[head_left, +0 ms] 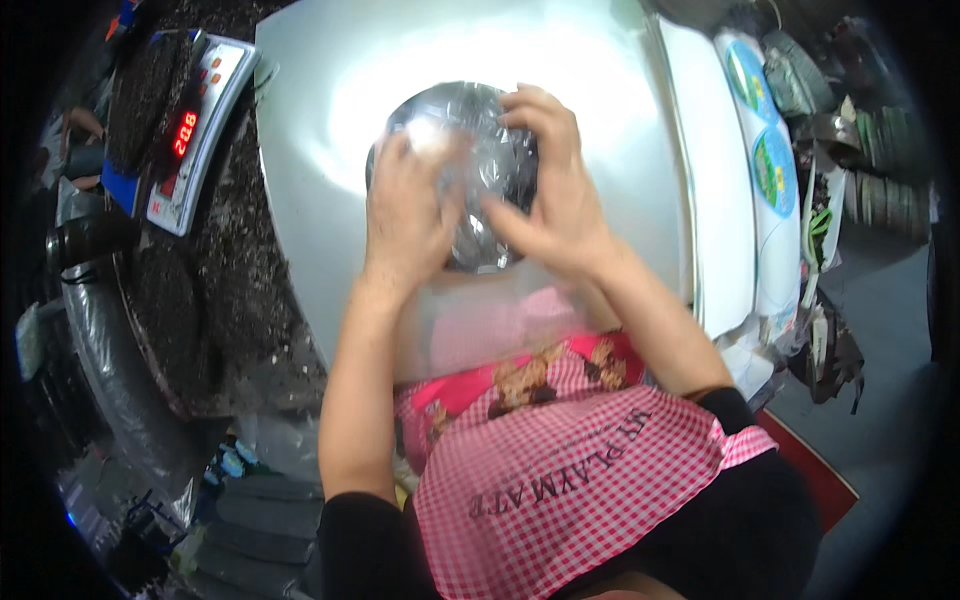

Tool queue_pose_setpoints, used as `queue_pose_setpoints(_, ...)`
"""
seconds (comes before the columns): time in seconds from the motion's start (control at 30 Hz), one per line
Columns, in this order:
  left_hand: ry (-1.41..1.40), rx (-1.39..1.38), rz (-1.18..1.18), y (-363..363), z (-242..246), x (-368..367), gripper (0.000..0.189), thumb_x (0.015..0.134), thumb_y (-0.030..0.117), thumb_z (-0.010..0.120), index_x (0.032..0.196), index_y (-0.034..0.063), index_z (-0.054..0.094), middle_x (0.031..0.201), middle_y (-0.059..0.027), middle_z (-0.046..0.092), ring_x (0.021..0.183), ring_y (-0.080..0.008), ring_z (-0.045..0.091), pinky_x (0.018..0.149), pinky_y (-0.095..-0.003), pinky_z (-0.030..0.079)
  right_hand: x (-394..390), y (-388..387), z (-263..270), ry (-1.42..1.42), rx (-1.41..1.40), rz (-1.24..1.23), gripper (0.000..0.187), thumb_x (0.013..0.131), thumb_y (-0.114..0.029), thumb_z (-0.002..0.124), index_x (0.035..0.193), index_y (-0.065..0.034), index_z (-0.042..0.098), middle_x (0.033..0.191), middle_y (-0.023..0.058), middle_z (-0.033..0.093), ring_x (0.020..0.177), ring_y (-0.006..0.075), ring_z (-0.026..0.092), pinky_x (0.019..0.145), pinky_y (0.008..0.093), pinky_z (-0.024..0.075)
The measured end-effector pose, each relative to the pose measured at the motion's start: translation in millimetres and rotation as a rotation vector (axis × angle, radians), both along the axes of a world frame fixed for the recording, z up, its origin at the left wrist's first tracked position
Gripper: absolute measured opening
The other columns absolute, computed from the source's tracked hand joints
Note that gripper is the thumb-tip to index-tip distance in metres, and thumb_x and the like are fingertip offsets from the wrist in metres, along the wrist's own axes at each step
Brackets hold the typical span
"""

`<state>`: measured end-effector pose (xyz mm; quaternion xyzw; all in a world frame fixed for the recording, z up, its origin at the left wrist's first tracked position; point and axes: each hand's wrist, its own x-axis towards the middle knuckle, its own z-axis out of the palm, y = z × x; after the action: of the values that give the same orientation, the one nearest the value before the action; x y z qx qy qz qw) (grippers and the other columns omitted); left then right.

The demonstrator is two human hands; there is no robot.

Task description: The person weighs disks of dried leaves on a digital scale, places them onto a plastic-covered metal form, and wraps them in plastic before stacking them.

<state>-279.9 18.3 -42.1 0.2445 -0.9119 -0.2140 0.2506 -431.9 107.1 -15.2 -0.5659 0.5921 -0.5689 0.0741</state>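
A round, dark package in shiny clear plastic (487,161) rests on a pale, glossy work surface (315,247) in front of me. My left hand (411,202) lies on its left side, fingers spread and partly blurred. On the right side, my right hand (551,180) curves around the edge, its thumb over the top and its fingers at the far rim. Both palms face the package. Under my wrists, a translucent plastic sheet or film (487,322) covers the near edge, close to my pink checked apron.
At the left, a digital scale (202,135) with a lit red display stands among dark, crumbly material (247,262). Stacked white sheets (705,172) and a strip with round blue-green labels (774,169) lie at the right. Beyond them is a white tray (832,217). Part of a person (84,127) shows far left.
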Motion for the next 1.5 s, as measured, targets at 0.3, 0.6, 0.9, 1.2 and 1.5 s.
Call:
queue_pose_setpoints(0.3,-0.203,0.013,0.127,22.8,24.1,-11.3,0.058,0.079,-0.002,0.055,0.134,0.0139,0.052,0.147,-0.0052,0.046,0.138,-0.0356,0.036,0.108,-0.0710,0.013,-54.4,-3.3,24.1,0.180,0.651,0.569,0.045,0.071,-0.014,0.069,0.113,0.0009,0.061,0.116,0.0181,0.062,0.115,0.0289,0.057,0.105,0.0406,0.0409)
queue_pose_setpoints(0.6,-0.524,0.142,0.013,25.0,50.0,-16.0,0.081,0.070,0.037,0.074,0.143,0.0232,0.042,0.154,-0.0222,0.026,0.143,-0.0447,0.019,0.104,-0.0758,0.011,-277.5,-264.4,-89.7,0.311,0.400,-0.684,0.036,0.082,-0.019,0.065,0.111,0.0012,0.063,0.089,0.0206,0.069,0.082,0.0338,0.067,0.078,0.0424,0.0522)
queue_pose_setpoints(0.9,-0.526,0.096,0.057,27.4,41.8,-12.9,0.087,0.073,0.074,0.056,0.145,0.0274,0.042,0.154,-0.0231,0.025,0.143,-0.0422,0.020,0.106,-0.0726,0.011,-234.0,-189.6,-64.7,-0.193,0.222,-0.167,0.038,0.088,-0.024,0.065,0.116,0.0014,0.065,0.102,0.0124,0.071,0.090,0.0196,0.065,0.083,0.0275,0.0473)
queue_pose_setpoints(1.2,-0.195,-0.032,0.151,24.2,11.4,-11.9,0.056,0.097,0.046,0.041,0.149,0.0280,0.034,0.155,-0.0108,0.031,0.141,-0.0385,0.028,0.109,-0.0696,0.015,16.4,44.0,-7.2,0.508,0.496,-0.089,0.046,0.079,-0.006,0.060,0.125,-0.0115,0.062,0.132,0.0054,0.060,0.136,0.0279,0.043,0.108,0.0624,0.0164)
queue_pose_setpoints(1.5,-0.470,-0.222,0.212,24.8,18.7,-15.5,0.059,0.084,0.017,0.057,0.136,0.0426,0.052,0.159,0.0010,0.023,0.146,-0.0301,0.022,0.114,-0.0640,0.013,-148.9,115.1,-18.1,0.462,0.461,-0.515,0.016,0.081,-0.013,0.066,0.095,-0.0050,0.065,0.101,0.0141,0.061,0.094,0.0306,0.058,0.091,0.0437,0.0414)
